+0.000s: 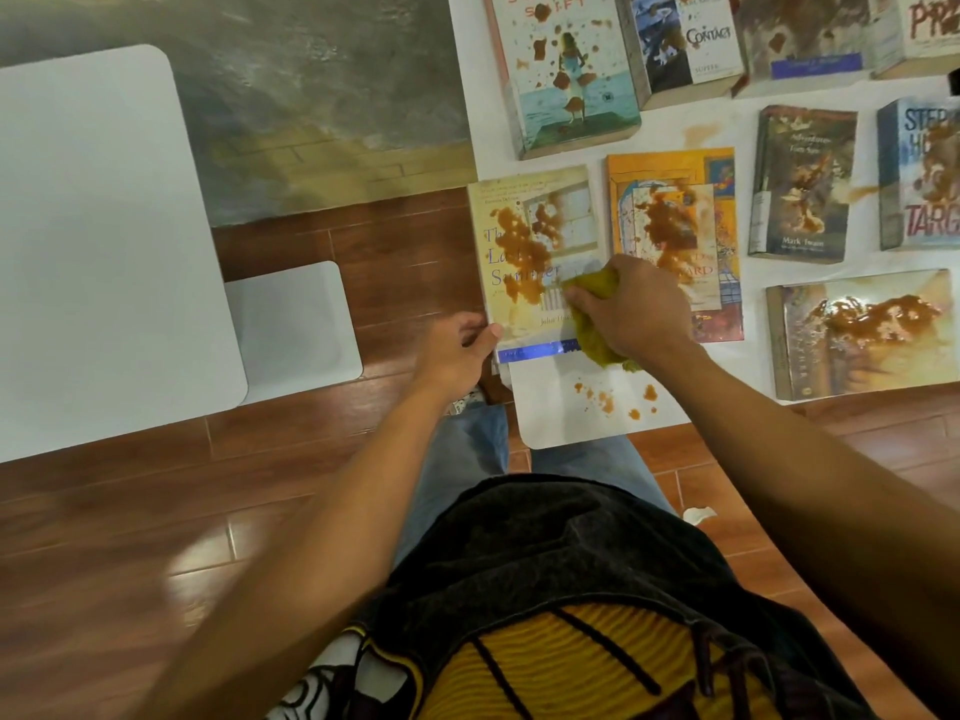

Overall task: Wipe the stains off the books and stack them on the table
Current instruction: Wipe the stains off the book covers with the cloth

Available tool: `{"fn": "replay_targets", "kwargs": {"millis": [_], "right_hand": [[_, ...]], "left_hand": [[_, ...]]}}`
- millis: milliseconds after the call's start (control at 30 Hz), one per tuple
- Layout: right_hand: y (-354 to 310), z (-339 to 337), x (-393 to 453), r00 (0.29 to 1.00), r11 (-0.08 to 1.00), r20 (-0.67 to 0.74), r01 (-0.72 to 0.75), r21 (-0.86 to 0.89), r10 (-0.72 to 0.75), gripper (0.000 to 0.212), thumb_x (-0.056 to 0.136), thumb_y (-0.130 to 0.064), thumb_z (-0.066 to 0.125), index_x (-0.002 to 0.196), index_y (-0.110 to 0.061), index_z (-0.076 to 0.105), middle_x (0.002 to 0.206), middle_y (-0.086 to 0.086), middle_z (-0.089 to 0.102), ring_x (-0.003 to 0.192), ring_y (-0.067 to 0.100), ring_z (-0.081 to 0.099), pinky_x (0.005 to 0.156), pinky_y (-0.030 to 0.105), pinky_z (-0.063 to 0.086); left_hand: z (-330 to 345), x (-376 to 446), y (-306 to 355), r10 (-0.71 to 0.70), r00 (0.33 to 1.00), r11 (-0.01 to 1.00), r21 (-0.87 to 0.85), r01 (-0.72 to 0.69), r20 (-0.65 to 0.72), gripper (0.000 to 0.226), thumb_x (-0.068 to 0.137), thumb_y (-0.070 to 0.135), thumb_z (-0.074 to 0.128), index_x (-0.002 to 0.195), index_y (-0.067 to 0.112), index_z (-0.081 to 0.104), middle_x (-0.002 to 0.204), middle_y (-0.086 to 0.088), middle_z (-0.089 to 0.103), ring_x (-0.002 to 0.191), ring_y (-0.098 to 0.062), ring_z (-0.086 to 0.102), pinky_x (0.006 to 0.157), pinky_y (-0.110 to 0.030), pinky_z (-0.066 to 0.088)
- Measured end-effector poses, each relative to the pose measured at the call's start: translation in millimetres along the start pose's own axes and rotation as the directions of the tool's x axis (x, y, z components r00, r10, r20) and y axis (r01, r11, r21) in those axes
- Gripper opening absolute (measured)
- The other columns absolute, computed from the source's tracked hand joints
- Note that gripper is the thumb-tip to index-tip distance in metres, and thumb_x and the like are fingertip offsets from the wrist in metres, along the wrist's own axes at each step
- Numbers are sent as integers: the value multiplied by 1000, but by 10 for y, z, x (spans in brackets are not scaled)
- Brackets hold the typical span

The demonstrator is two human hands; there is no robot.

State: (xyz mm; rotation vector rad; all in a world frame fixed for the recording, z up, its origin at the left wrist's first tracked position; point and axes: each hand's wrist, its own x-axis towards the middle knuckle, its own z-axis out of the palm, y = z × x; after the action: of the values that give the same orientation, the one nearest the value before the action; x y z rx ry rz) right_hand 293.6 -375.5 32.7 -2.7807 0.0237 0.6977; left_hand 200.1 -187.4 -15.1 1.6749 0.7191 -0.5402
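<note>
The pale yellow paperback book with a window on its cover (535, 262) is kept flat at the near left corner of the white sheet (566, 423) spread on the floor, where brown stains are still spread across its upper half. Its lower left edge is pinched by the left hand (457, 350), seemingly so that the book is held from sliding while it is rubbed. A crumpled yellow-green cloth (597, 319) is gripped in the right hand (634, 314) and pressed against the lower right of the cover, where the surface already looks cleaner. The other stained books, such as the orange-covered book (675, 241) just beside it, are laid out singly, face up, presumably awaiting wiping. The white table (93, 241) on the left is judged to be the stacking place; no book lies on it.
</note>
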Motion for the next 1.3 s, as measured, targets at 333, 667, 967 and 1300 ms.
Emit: {"fn": "replay_targets", "kwargs": {"millis": [333,667,967,1300], "right_hand": [[69,164,-158,973,981,-159,179,70,-166,23,97,-33,61,116,-20,57,117,9,51,80,27,57,68,44,56],[163,287,-297,863,904,-267,403,-145,-428,15,88,-22,75,97,-11,76,106,18,61,68,37,65,50,37,50],[6,183,-184,939,953,-162,294,-70,-302,23,96,-30,66,112,-18,76,107,7,59,84,31,62,65,37,52],[-96,3,-68,965,952,-35,251,-176,-261,27,97,-40,62,118,-27,73,114,6,60,92,28,62,76,39,54]], "left_hand": [[18,22,-13,-18,1000,999,-29,18,-19,37,98,28,65,128,6,64,126,-4,70,114,-19,65,98,-44,56],[32,-11,-13,-32,998,998,-49,29,-47,30,97,28,66,122,12,67,122,-1,71,112,-15,66,97,-43,56],[43,-15,-7,-31,998,997,-74,27,-55,31,97,26,66,124,10,66,123,-1,71,112,-16,65,96,-43,57],[57,-50,12,-10,998,997,-70,6,-61,34,98,24,64,130,13,61,128,-1,68,119,-18,63,98,-43,56]]}}
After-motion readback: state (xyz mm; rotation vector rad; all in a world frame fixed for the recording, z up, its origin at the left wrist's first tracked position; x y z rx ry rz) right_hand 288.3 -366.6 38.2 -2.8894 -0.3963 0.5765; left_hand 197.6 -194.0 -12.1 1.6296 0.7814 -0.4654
